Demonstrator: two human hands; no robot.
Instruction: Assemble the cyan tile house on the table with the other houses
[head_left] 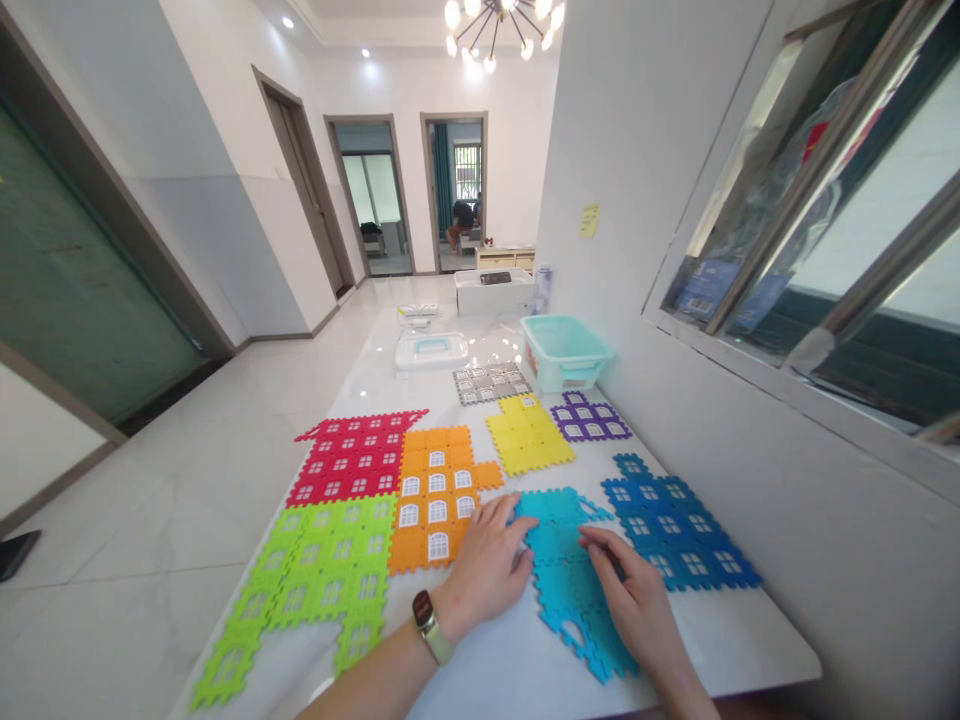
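Both my hands rest on a group of light-blue interlocking tiles (574, 590) near the front of the white table (750, 640). My left hand (487, 565), with a watch on the wrist, lies flat with fingers spread on the tiles' left edge, beside the orange tile group (435, 495). My right hand (637, 600) presses its fingertips down on the tiles' right side, fingers together, next to the dark-blue tile group (671, 525). Neither hand lifts anything.
Flat on the table lie red (352, 455), lime-green (315, 570), yellow (529, 432), purple (589, 418) and grey (489, 382) tile groups. Behind them stand a teal basket (564, 350), a lidded container (431, 350) and a white box (493, 290). A wall runs along the right.
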